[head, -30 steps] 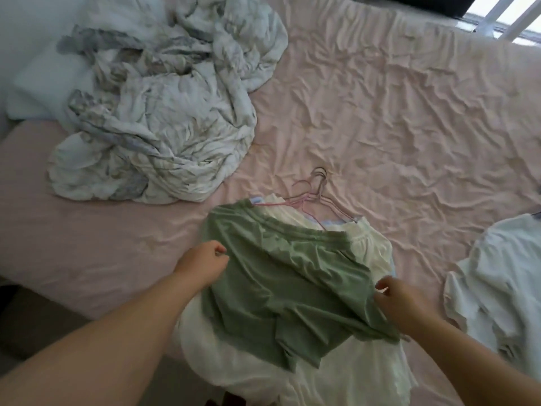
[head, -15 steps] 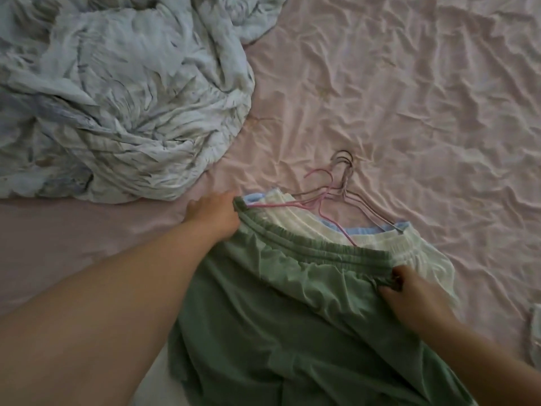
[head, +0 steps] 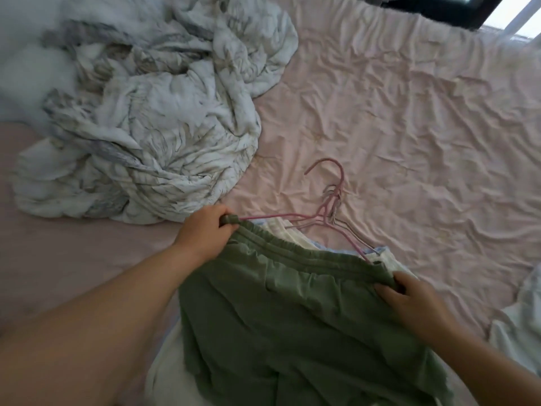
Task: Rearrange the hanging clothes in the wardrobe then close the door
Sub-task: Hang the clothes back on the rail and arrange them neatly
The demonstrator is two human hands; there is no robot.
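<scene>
A green garment with an elastic waistband (head: 292,312) lies spread on top of a pile of pale clothes on the bed. My left hand (head: 205,232) grips the left end of its waistband. My right hand (head: 409,300) pinches the right end. A pink wire hanger (head: 330,200) and grey hangers beneath it stick out from the pile just beyond the waistband, hooks pointing away from me. White and light blue garments (head: 383,253) peek out under the green one.
A crumpled white and grey duvet (head: 152,118) fills the far left of the pink bed sheet (head: 409,127). Another pale garment (head: 521,323) lies at the right edge. A dark window frame (head: 439,10) sits beyond the bed.
Both hands have slid up from the garment's sides to its waistband ends and pulled it flat and taut. The pink hanger's hook now shows further out from the pile.
</scene>
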